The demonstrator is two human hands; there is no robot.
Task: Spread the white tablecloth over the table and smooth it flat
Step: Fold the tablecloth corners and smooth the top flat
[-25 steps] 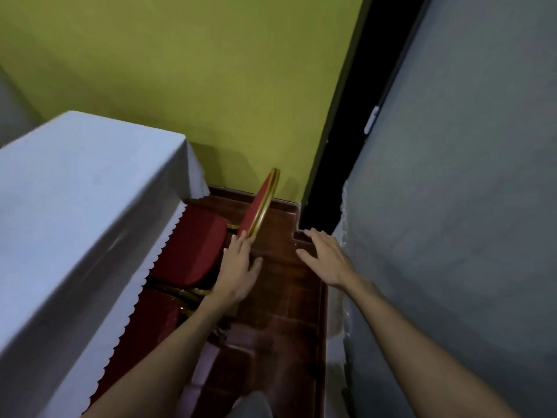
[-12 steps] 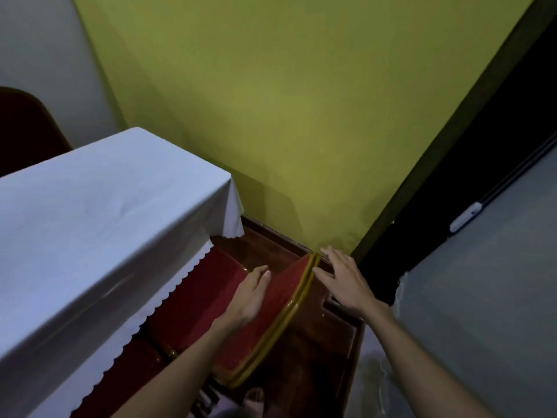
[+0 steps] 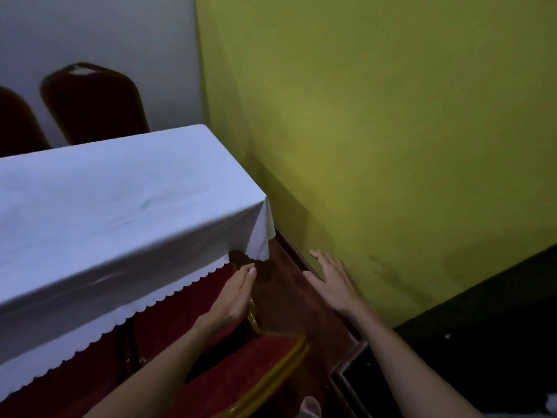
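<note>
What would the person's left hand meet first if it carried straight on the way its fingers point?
Most likely the hanging corner of the white tablecloth. The left hand, fingers straight, points up and slightly right at that draped corner, just beyond its fingertips. Depth is unclear, so it could pass beneath it.

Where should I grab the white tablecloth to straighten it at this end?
Probably pinch the hanging corner of the white scalloped tablecloth from below with the left hand, which is open just beneath it. That corner drapes free past the table edge, so it offers loose cloth to hold.
</note>
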